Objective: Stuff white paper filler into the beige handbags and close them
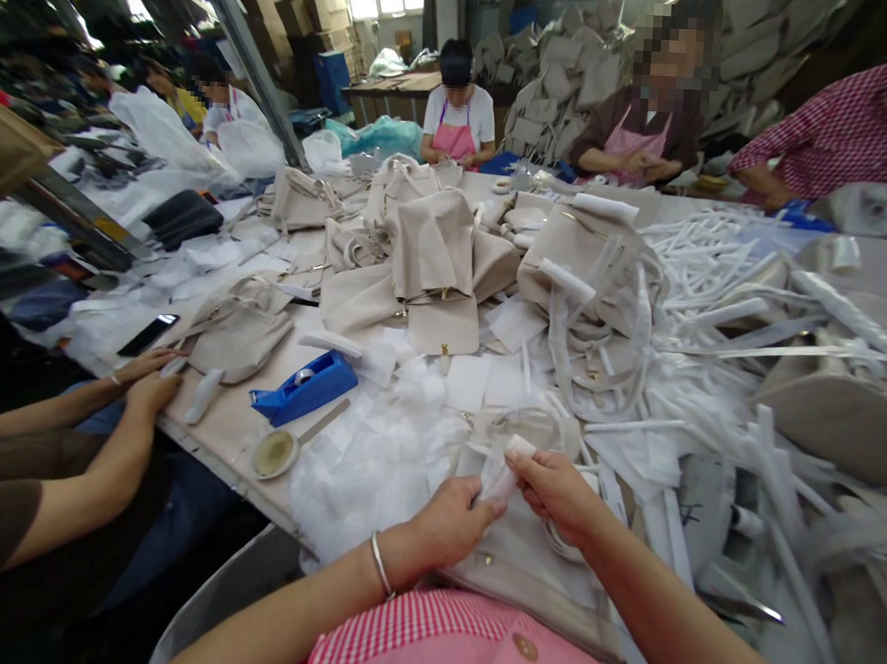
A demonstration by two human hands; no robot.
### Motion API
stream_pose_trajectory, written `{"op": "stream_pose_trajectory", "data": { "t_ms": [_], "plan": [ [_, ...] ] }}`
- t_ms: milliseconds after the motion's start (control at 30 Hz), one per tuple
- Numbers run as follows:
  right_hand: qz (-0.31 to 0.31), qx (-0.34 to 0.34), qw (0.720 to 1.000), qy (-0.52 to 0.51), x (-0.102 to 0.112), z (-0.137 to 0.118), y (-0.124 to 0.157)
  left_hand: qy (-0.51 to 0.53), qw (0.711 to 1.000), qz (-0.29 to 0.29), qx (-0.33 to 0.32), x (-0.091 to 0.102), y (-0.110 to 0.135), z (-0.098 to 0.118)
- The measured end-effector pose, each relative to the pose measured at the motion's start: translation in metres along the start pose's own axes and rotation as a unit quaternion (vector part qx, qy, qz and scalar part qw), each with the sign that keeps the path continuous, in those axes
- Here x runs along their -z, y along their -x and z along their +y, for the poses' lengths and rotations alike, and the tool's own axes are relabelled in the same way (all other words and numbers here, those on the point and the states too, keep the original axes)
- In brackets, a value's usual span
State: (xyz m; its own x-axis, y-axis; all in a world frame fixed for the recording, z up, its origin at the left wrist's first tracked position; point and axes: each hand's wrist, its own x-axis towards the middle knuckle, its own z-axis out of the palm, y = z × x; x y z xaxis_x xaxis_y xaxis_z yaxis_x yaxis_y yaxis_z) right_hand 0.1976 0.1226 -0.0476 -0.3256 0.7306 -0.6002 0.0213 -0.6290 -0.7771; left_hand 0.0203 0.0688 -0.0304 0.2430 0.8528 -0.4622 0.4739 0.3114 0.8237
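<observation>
Between my two hands is a piece of white foam wrap [501,474], folded or rolled around something I cannot make out, perhaps part of a strap. My left hand [453,521], with a bangle at the wrist, grips its lower left end between thumb and fingers. Pinched at its upper right end is my right hand [554,491]. Directly beneath them a beige handbag [526,578] lies on the table close to my apron, its handle loop [539,418] showing beyond my hands.
A blue tape dispenser [306,384] and a round dish [276,454] lie to the left. Beige bags [438,247] are heaped ahead; white foam strips [718,259] spread at right. A co-worker's hands [151,379] work at the left edge, near a phone [149,334].
</observation>
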Motion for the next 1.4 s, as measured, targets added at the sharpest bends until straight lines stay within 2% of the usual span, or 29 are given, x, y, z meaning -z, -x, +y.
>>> {"op": "stream_pose_trajectory", "data": {
  "t_ms": [100, 200, 267, 333, 433, 567, 667, 833, 1000, 1067, 1133, 1233, 1300, 1333, 1400],
  "plan": [
    [-0.004, -0.059, 0.998, -0.026, -0.006, 0.002, -0.006, -0.010, 1.000, 0.005, -0.026, 0.000, 0.001, -0.004],
    [-0.011, -0.134, 0.989, -0.059, -0.008, 0.003, -0.009, -0.017, 0.996, 0.022, -0.083, -0.001, 0.001, -0.009],
    [-0.012, -0.158, 0.985, -0.066, -0.008, 0.004, -0.010, -0.016, 0.993, 0.030, -0.117, -0.001, 0.001, -0.010],
    [-0.011, -0.165, 0.984, -0.067, -0.008, 0.005, -0.010, -0.013, 0.992, 0.036, -0.122, -0.001, 0.000, -0.011],
    [-0.003, -0.134, 0.989, -0.065, -0.008, 0.010, -0.007, -0.011, 0.993, 0.037, -0.115, -0.001, 0.000, -0.011],
    [-0.001, -0.027, 0.999, -0.027, -0.007, 0.017, 0.005, -0.026, 0.995, 0.040, -0.093, -0.001, -0.002, -0.012],
    [-0.015, 0.020, 1.000, -0.001, -0.006, 0.016, 0.012, -0.061, 0.993, 0.039, -0.089, -0.001, -0.002, -0.012],
    [0.001, 0.037, 0.999, 0.015, -0.008, 0.015, 0.009, -0.057, 0.994, 0.024, -0.091, -0.003, 0.002, -0.010],
    [0.012, 0.022, 1.000, 0.005, -0.012, 0.017, 0.000, -0.034, 0.995, 0.025, -0.087, -0.003, 0.001, -0.005],
    [0.026, 0.014, 0.999, 0.026, -0.015, 0.016, 0.002, -0.019, 0.997, 0.022, -0.074, -0.003, 0.001, -0.002],
    [0.046, 0.044, 0.995, 0.075, -0.014, 0.014, 0.008, -0.015, 0.998, 0.030, -0.060, -0.004, -0.001, 0.000],
    [0.115, 0.180, 0.964, 0.156, 0.003, 0.012, 0.028, -0.018, 0.998, 0.041, -0.043, -0.004, -0.005, -0.001],
    [0.200, 0.244, 0.930, 0.189, 0.033, 0.019, 0.046, -0.025, 0.998, 0.043, -0.031, -0.003, -0.007, -0.002],
    [0.248, 0.247, 0.914, 0.205, 0.052, 0.026, 0.055, -0.025, 0.998, 0.045, -0.026, -0.001, -0.007, -0.002],
    [0.344, 0.211, 0.879, 0.253, 0.097, 0.048, 0.071, -0.018, 0.998, 0.052, -0.017, 0.005, -0.006, 0.000]
  ]
}}
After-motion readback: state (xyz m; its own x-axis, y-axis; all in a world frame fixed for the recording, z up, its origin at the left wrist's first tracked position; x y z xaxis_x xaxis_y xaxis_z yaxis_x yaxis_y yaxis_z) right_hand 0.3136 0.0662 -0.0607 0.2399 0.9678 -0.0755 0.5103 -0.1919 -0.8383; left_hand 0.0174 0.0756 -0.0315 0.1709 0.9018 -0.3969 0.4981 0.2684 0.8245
